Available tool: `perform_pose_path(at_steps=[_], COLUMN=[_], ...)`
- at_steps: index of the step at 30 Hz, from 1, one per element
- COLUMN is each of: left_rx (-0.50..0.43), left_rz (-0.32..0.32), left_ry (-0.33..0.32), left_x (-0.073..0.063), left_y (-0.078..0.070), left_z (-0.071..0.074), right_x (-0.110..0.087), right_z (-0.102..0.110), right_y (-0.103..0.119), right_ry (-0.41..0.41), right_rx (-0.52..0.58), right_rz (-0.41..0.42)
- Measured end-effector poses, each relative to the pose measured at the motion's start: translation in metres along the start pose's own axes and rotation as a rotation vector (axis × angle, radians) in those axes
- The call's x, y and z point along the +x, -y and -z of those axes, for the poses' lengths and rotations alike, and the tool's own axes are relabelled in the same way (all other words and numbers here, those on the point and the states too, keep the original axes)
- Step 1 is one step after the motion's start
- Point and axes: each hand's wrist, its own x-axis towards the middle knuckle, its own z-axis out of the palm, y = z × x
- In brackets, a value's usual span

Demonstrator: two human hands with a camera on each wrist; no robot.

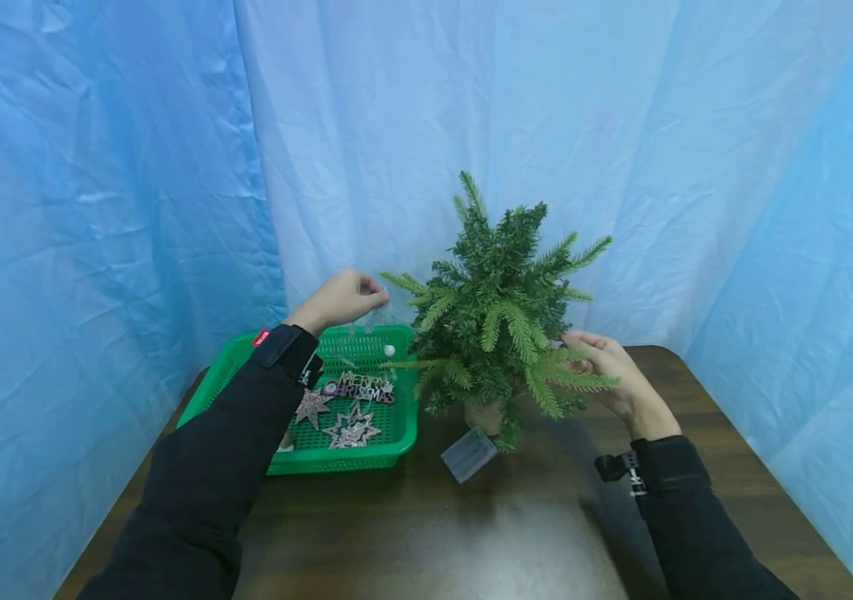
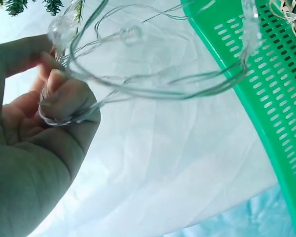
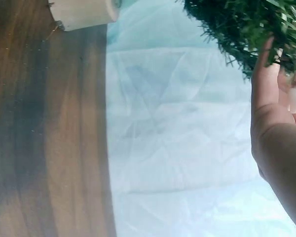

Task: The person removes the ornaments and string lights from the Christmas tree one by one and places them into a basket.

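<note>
My left hand (image 1: 349, 297) is raised above the back of a green basket and pinches a string of lights. The looped thin wire (image 2: 153, 96) with clear bulbs (image 2: 130, 35) hangs from its curled fingers (image 2: 69, 96). A small artificial Christmas tree (image 1: 497, 308) stands right of the basket. My right hand (image 1: 609, 371) is at the tree's lower right branches, its fingertips hidden in the needles. A whitish round bulb (image 3: 295, 100) shows beside its fingers in the right wrist view; I cannot tell whether they grip it.
The green basket (image 1: 403, 425) holds glittery stars (image 1: 352, 429) and a "Merry Christmas" sign (image 1: 366, 388). In front of the tree's wrapped base (image 1: 482, 414) lies a small grey box (image 1: 469, 455). The brown wooden table (image 1: 426, 533) is backed by blue-white curtains (image 1: 366, 150).
</note>
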Motion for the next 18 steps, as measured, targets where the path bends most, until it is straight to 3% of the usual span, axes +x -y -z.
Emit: perform_pose_path(at_steps=[7, 14, 18], left_rx=[0.052, 0.085, 0.135], left_rz=[-0.020, 0.036, 0.028], left_ry=[-0.071, -0.096, -0.097], left_x=[0.006, 0.016, 0.021], left_y=[-0.013, -0.024, -0.030], left_z=[0.001, 0.003, 0.005], right_x=[0.008, 0.017, 0.024], right_z=[0.011, 0.014, 0.013], right_y=[0.013, 0.018, 0.018], right_ry=[0.014, -0.013, -0.004], right_rx=[-0.177, -0.151, -0.118], right_rz=[0.068, 0.014, -0.031])
